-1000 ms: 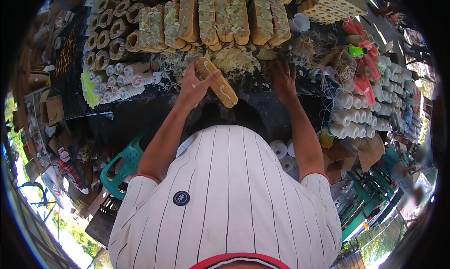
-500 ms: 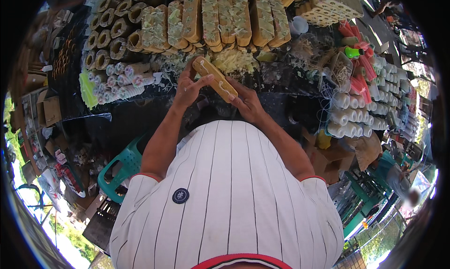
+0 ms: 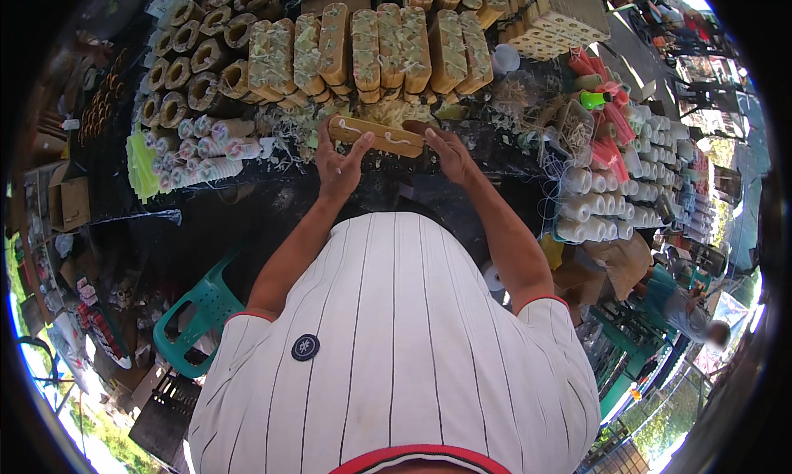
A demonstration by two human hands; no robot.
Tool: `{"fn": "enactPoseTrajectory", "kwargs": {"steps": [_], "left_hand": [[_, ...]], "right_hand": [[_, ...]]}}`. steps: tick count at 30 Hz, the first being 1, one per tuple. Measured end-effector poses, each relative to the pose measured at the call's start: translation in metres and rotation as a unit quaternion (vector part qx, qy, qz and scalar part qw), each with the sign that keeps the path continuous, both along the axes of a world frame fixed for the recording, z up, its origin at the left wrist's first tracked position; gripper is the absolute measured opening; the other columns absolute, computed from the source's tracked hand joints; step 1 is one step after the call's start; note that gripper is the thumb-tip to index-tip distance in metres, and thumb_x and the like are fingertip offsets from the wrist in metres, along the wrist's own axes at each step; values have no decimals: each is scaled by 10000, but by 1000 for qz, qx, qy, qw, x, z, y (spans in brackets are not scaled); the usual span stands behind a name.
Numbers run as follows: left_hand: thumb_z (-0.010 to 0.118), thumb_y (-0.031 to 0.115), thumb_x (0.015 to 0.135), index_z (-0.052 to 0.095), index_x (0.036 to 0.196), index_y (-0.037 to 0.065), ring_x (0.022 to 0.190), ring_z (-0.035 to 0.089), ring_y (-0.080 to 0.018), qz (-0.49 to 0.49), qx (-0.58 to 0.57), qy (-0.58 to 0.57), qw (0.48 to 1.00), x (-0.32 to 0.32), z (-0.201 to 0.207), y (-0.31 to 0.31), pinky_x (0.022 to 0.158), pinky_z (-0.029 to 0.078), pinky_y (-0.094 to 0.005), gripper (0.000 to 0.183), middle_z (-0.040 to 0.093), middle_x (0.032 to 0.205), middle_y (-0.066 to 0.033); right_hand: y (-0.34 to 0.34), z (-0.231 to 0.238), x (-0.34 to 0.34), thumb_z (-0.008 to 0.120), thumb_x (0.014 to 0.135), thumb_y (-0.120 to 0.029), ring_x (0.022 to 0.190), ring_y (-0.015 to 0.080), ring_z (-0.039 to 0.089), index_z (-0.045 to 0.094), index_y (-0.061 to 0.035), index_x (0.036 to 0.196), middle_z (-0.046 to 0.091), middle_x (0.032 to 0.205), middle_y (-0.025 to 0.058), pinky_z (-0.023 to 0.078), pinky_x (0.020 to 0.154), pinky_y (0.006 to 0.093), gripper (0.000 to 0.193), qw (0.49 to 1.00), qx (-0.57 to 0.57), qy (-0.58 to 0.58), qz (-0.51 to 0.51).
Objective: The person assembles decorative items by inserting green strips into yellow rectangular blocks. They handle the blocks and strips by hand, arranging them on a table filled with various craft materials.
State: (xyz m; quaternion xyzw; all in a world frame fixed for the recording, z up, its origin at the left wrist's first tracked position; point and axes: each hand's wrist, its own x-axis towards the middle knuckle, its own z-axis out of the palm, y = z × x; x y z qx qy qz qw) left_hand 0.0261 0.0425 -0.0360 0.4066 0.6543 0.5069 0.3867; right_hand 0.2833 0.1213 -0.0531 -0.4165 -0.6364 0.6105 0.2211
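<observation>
A tan oblong block (image 3: 378, 137) with rounded ends lies across in front of me, held above the near part of the work table. White strings are looped on its side facing me. My left hand (image 3: 338, 167) grips its left end, thumb on the near face and fingers behind. At the right end, the fingers of my right hand (image 3: 450, 156) stretch toward the block's far edge, with the thumb apart from it; whether the fingertips touch it is unclear. Pale yellow shavings (image 3: 396, 113) lie just beyond. Behind them stand several similar oblong blocks (image 3: 365, 57) with string and shavings on top.
Hollow brown tubes (image 3: 209, 53) and wrapped white rolls (image 3: 206, 162) are stacked at left. White spools (image 3: 586, 206), red plastic pieces (image 3: 609, 154) and a bright green item (image 3: 592, 100) sit at right. A perforated block (image 3: 553, 24) stands far right. A green chair (image 3: 198, 313) is at left.
The block has turned from a steep slant to nearly level. My right hand's thumb has come off it, and that hand has moved up and slightly right. My left hand keeps hold.
</observation>
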Motion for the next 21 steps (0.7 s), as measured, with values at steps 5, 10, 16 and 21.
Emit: {"fn": "enactPoseTrajectory", "kwargs": {"steps": [5,10,16,21], "left_hand": [[841,242,956,492,1403,10,994,672,-184,28,45,-109,993,10,6,2,908,540,-328,613,700,1143,-99],[835,243,958,511,1383,20,1029,659,-178,11,38,-69,997,4,-4,7,932,531,-334,579,698,1143,-93],[837,246,952,548,1326,25,1054,633,-170,17,47,-100,994,8,-3,8,958,509,-328,522,675,1152,-79],[865,243,930,554,1305,22,1056,631,-167,54,4,-147,988,13,-3,8,954,516,-330,535,668,1150,-81]], "right_hand": [[0,-52,86,819,913,-451,1543,415,399,402,-77,1647,450,1641,216,313,1244,593,923,847,305,-431,63],[30,-67,92,817,910,-390,1552,455,361,303,-109,1690,326,1703,211,279,1255,661,975,793,312,-492,179],[37,-58,89,611,977,-84,1433,432,534,493,-61,1580,579,1517,234,391,1205,619,615,771,349,-506,165],[25,17,100,674,1006,-61,988,214,732,724,1,1317,795,1060,132,561,934,369,321,985,37,-141,-95]]}}
